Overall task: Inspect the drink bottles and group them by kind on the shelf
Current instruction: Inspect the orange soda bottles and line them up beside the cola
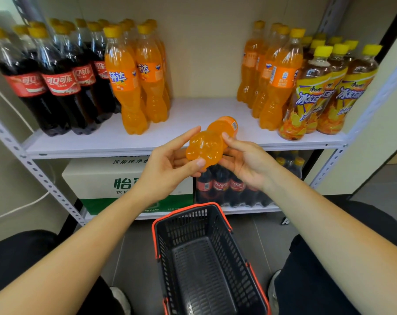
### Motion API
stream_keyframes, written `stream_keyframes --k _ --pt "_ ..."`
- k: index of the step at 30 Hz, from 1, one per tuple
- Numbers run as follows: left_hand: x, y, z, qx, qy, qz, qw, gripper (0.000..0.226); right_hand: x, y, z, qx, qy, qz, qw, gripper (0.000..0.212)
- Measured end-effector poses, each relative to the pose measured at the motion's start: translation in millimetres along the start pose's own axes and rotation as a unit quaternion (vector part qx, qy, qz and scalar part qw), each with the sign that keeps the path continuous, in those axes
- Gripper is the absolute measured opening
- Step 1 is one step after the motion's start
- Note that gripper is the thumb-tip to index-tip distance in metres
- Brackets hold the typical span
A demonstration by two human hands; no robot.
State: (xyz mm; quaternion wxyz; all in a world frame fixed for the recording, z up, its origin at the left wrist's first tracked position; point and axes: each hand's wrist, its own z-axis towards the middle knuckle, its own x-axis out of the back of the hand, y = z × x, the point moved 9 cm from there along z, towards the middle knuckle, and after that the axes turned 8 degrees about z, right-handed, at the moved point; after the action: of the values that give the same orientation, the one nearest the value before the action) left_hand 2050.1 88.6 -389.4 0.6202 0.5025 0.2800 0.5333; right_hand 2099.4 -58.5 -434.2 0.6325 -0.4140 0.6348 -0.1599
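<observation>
An orange soda bottle (210, 140) lies tipped on its side in front of the white shelf (193, 114), its base toward me and its cap end hidden. My left hand (170, 164) grips the base from the left, thumb underneath. My right hand (243, 160) holds the bottle from the right, fingers curled round its lower body. On the shelf stand cola bottles (56, 83) at the left, orange soda bottles (133, 80) beside them, more orange soda bottles (272, 73) right of the gap, and iced tea bottles (324, 87) at the far right.
A black basket with red rim (206, 258) sits on the floor between my knees, nothing in it. The lower shelf holds a white and green water carton (106, 178) and a pack of cola bottles (227, 187). Grey perforated uprights (33, 169) frame the shelf.
</observation>
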Motion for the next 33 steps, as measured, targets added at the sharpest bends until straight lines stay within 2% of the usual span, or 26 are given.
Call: stream_keyframes --k 4,11,16,20,24,27,30,33 --pt "3.4 5.6 -0.8 -0.014 -0.019 0.014 1.0 0.069 -0.7 1.4 1.3 -0.015 -0.012 -0.015 1.0 0.067" --pt "4.1 6.0 -1.3 -0.012 -0.046 0.031 0.998 0.049 0.9 -0.2 1.5 -0.012 -0.001 -0.097 0.995 0.069" --pt "17.4 -3.2 2.0 0.011 -0.018 0.052 0.998 0.028 -4.2 -12.9 5.1 0.044 0.001 -0.126 0.991 0.06" --pt "33.8 -19.5 7.9 0.045 0.011 0.055 0.997 0.023 -17.8 -29.7 9.5 0.11 -0.003 -0.178 0.978 0.069" --pt "60.4 -25.0 14.2 0.039 0.074 0.137 0.987 0.024 -39.6 -44.8 17.1 0.187 -0.006 -0.265 0.946 0.076" --pt "98.5 -31.9 15.7 0.052 0.201 0.187 0.96 0.023 -58.1 -53.2 30.2 0.238 0.005 -0.346 0.908 0.082" --pt "140.7 -37.0 12.6 0.064 0.329 0.219 0.916 0.031 -76.0 -57.9 49.9 0.272 0.006 -0.397 0.877 0.083" --pt "171.0 -47.3 17.3 0.074 0.383 0.229 0.892 0.051 -91.1 -57.1 72.5 0.3 0.017 -0.439 0.847 0.088"
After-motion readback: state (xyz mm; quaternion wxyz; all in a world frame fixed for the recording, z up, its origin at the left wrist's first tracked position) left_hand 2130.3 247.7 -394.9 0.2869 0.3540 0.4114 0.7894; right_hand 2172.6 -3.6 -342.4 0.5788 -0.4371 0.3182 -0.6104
